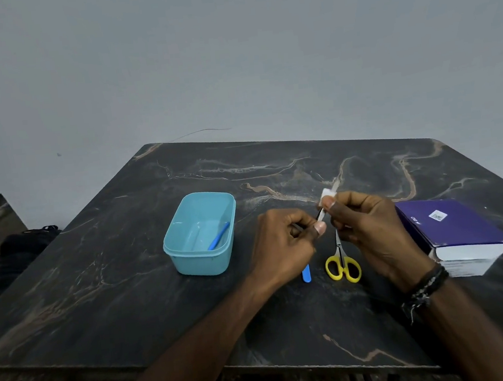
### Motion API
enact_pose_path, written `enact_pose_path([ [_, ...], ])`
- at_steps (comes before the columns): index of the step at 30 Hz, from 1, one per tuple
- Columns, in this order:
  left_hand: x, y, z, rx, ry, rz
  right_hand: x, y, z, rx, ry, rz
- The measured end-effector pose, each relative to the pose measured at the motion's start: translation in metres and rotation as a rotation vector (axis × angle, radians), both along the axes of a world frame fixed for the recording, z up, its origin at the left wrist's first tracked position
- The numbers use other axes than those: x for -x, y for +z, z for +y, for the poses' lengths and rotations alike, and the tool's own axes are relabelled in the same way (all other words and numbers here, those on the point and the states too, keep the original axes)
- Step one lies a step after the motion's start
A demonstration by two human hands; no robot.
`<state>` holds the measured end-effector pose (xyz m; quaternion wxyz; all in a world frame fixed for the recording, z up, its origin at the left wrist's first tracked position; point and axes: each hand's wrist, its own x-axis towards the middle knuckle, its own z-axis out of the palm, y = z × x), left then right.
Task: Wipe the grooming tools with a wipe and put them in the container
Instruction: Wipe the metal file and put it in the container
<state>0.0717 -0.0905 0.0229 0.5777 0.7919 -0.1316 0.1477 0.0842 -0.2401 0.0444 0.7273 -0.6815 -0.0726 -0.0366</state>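
Above the dark marble table [131, 294], my left hand [286, 242] grips the dark handle end of a thin metal tool [335, 186]. My right hand [370, 228] pinches a small white wipe [326, 194] around the tool's shaft; its pale tip sticks out past the wipe. The light-blue container [173, 250] stands to the left and holds a blue stick-like tool [218, 236]. Yellow-handled scissors [342, 266] lie under my hands. Beside them a blue tool [306, 274] shows only its end below my left hand.
A purple and white box [456, 229] lies at the right side of the table. A dark bag [19, 252] sits on the floor past the left table edge. A grey wall stands behind the table.
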Motion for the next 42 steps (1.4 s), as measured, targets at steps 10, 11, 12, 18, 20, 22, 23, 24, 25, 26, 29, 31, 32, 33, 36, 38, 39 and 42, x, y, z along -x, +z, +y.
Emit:
enact_pose_path([
  [10, 0.002, 0.000, -0.003, -0.061, -0.014, -0.031, -0.004, 0.002, -0.005, -0.150, -0.108, -0.023],
  [11, 0.002, 0.001, -0.002, -0.050, -0.006, -0.029, -0.004, 0.001, -0.005, -0.138, -0.092, -0.010],
  [12, 0.001, 0.001, -0.002, -0.037, 0.006, -0.027, -0.003, 0.001, -0.004, -0.113, -0.071, 0.004],
  [18, 0.001, 0.000, 0.001, -0.035, 0.005, -0.017, -0.001, 0.000, -0.002, -0.027, 0.002, 0.028],
  [20, 0.001, 0.001, 0.000, -0.027, -0.008, -0.022, -0.003, 0.000, -0.003, -0.096, -0.095, 0.006],
  [22, 0.002, 0.003, -0.001, 0.012, -0.013, -0.015, -0.005, 0.000, -0.005, -0.167, -0.159, -0.011],
  [23, 0.002, 0.005, 0.000, 0.057, -0.010, -0.006, -0.006, 0.000, -0.006, -0.187, -0.164, -0.014],
  [24, 0.002, 0.006, 0.000, 0.121, -0.001, 0.004, -0.006, 0.000, -0.006, -0.199, -0.154, -0.012],
  [25, 0.002, 0.009, 0.001, 0.200, 0.013, 0.011, -0.005, 0.001, -0.007, -0.202, -0.132, -0.004],
  [26, 0.001, 0.010, 0.003, 0.285, 0.031, 0.006, -0.005, 0.001, -0.007, -0.198, -0.104, 0.007],
  [29, -0.001, 0.016, 0.009, 0.512, 0.059, -0.071, -0.001, 0.004, -0.006, -0.128, -0.004, 0.036],
  [31, -0.002, 0.019, 0.010, 0.608, 0.054, -0.111, 0.002, 0.004, -0.003, -0.059, 0.064, 0.047],
  [32, -0.001, 0.020, 0.010, 0.626, 0.058, -0.125, 0.003, 0.004, -0.002, -0.013, 0.086, 0.043],
  [33, -0.001, 0.020, 0.009, 0.627, 0.068, -0.135, 0.004, 0.004, 0.000, 0.037, 0.103, 0.036],
  [36, -0.003, 0.019, 0.009, 0.602, 0.085, -0.144, 0.008, 0.004, 0.006, 0.143, 0.141, 0.024],
  [38, -0.004, 0.018, 0.009, 0.566, 0.092, -0.139, 0.012, 0.005, 0.009, 0.177, 0.175, 0.021],
  [39, -0.004, 0.018, 0.008, 0.548, 0.096, -0.132, 0.013, 0.005, 0.010, 0.182, 0.189, 0.017],
  [42, -0.002, 0.017, 0.005, 0.515, 0.087, -0.120, 0.013, 0.007, 0.011, 0.175, 0.186, -0.002],
])
